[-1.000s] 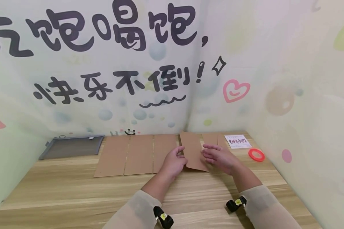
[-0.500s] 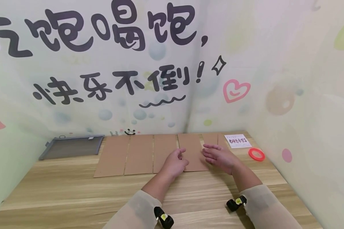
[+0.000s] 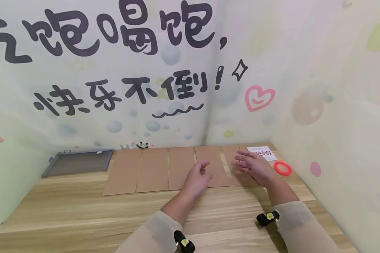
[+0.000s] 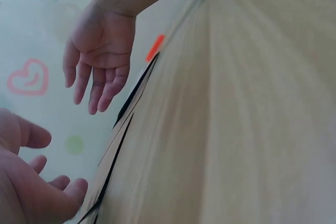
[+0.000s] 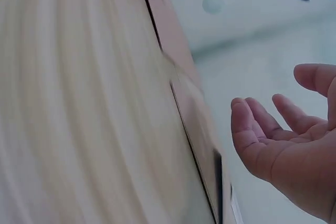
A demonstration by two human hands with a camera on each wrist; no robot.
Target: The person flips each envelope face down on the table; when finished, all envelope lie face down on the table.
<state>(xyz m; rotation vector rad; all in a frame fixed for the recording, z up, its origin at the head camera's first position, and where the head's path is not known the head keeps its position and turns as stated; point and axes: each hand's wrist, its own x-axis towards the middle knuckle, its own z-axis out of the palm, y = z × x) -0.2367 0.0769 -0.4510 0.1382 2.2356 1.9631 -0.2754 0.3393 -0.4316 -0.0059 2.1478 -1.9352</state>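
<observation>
Several flat brown cardboard rectangles [image 3: 152,170] lie side by side in a row on the wood-grain table. My left hand [image 3: 197,180] hovers over the near part of one cardboard piece [image 3: 221,175], its fingers loosely bent and nothing between them. Further right, over the rightmost cardboard [image 3: 230,160], is my right hand [image 3: 254,168], palm inward, fingers relaxed and holding nothing. Both wrist views show the left hand [image 4: 39,187] and right hand [image 5: 294,150] apart from the table. At the right end, one cardboard edge seems to overlap another; my right hand partly hides this.
A grey mesh zip pouch [image 3: 77,163] lies at the back left. At the back right are a white printed card [image 3: 264,151], partly behind the right hand, and a red ring [image 3: 282,168]. Printed fabric walls [image 3: 190,80] enclose the table's back and sides.
The cardboard between my hands was tilted, then came down flat into the row. My right hand has since moved right over the end pieces; the left has shifted slightly right.
</observation>
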